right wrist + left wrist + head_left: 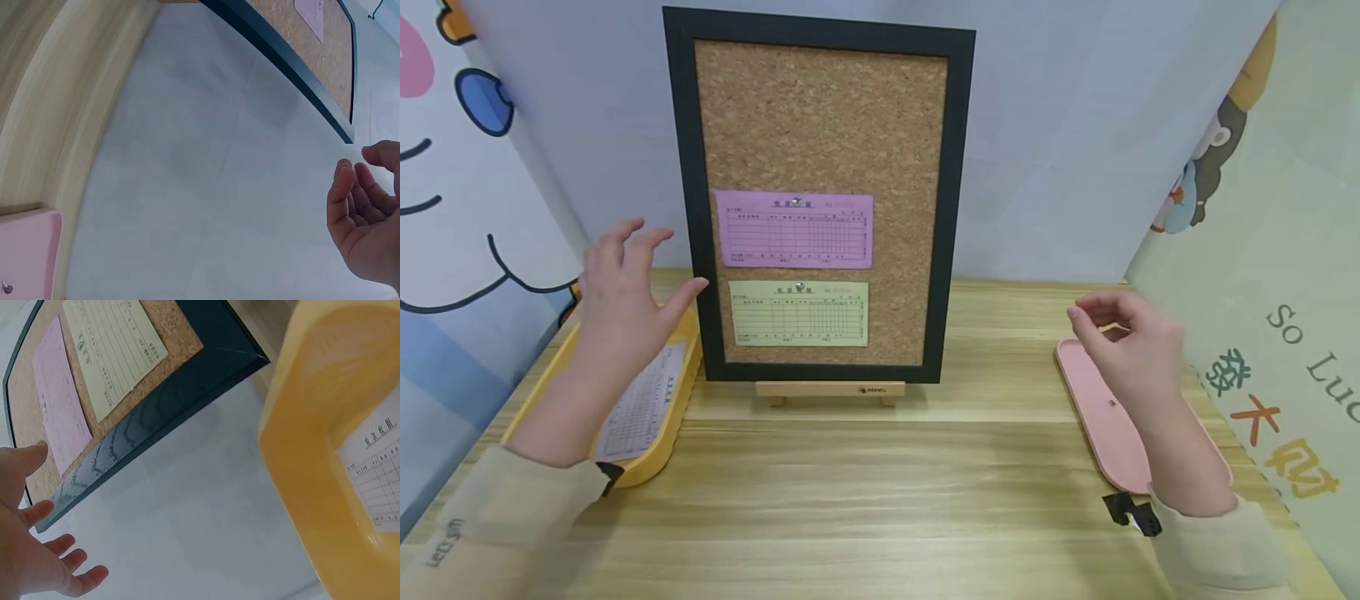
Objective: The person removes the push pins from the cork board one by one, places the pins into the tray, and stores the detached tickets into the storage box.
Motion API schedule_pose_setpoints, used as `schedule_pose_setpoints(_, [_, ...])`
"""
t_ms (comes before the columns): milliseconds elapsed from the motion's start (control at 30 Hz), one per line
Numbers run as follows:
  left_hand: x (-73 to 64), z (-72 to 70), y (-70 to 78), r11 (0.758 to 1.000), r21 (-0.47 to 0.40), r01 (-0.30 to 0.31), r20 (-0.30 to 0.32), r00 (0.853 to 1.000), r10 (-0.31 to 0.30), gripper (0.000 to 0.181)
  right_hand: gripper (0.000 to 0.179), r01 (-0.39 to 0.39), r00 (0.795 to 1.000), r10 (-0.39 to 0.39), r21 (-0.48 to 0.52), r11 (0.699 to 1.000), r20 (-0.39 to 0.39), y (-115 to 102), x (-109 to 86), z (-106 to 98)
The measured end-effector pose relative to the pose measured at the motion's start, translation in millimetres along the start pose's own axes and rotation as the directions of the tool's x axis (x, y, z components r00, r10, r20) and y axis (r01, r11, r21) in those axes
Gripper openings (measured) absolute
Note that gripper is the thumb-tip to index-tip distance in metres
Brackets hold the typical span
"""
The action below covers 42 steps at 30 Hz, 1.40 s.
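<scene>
My left hand is raised beside the left edge of a black-framed cork board, fingers spread and holding nothing. In the left wrist view the left thumb overlaps the board's edge. A purple receipt slip is pinned on the cork, with a pale green receipt slip pinned below it. Over the far end of a pink tray hovers my right hand, its fingers loosely bent. Nothing shows between the right thumb and fingers in the right wrist view.
A yellow tray at the left holds a paper slip, partly hidden by my left forearm. One small metal pin lies in the pink tray. The board stands on a small wooden easel on the wood-grain table.
</scene>
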<state>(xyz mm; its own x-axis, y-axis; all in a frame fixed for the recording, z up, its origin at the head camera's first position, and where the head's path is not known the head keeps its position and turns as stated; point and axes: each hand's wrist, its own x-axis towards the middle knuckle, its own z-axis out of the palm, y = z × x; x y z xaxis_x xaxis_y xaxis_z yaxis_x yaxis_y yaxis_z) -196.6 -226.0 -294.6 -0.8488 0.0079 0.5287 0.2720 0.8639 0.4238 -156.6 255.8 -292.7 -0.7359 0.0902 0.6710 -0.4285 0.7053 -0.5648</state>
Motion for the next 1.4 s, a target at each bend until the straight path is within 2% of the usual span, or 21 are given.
schedule_pose_setpoints(300, [-0.4, 4.3, 12.9, 0.998, -0.058, 0.008, -0.05, 0.999, -0.011, 0.067, 0.016, 0.071, 0.997, -0.067, 0.122, 0.99, -0.035, -19.4, -3.0, 25.9])
schedule_pose_setpoints(467, [1.7, 9.3, 19.7, 0.995, -0.095, 0.036, -0.05, 0.998, -0.041, 0.072, 0.019, 0.136, 0.991, -0.13, 0.215, 0.967, -0.042, -30.3, -2.6, 45.7])
schedule_pose_setpoints(667, [8.0, 18.0, 25.7, 0.994, -0.108, 0.036, -0.06, 0.997, -0.042, 0.077, 0.019, 0.185, 0.983, -0.181, 0.289, 0.939, -0.041, -44.6, -1.1, 70.8])
schedule_pose_setpoints(800, [11.3, 23.3, 26.6, 0.988, -0.152, 0.039, -0.055, 0.997, -0.047, 0.08, 0.019, 0.213, 0.977, -0.211, 0.311, 0.926, -0.04, -50.0, 0.6, 86.9])
schedule_pose_setpoints(1133, [18.3, 34.9, 24.5, 0.959, -0.267, 0.093, -0.019, 0.995, -0.102, 0.083, 0.017, 0.241, 0.967, -0.254, 0.384, 0.891, -0.018, -67.2, 10.8, 119.5])
schedule_pose_setpoints(1400, [26.9, 38.4, 23.5, 0.948, -0.302, 0.103, -0.013, 0.994, -0.112, 0.082, 0.017, 0.28, 0.952, -0.305, 0.399, 0.873, 0.0, -88.0, 26.5, 141.4])
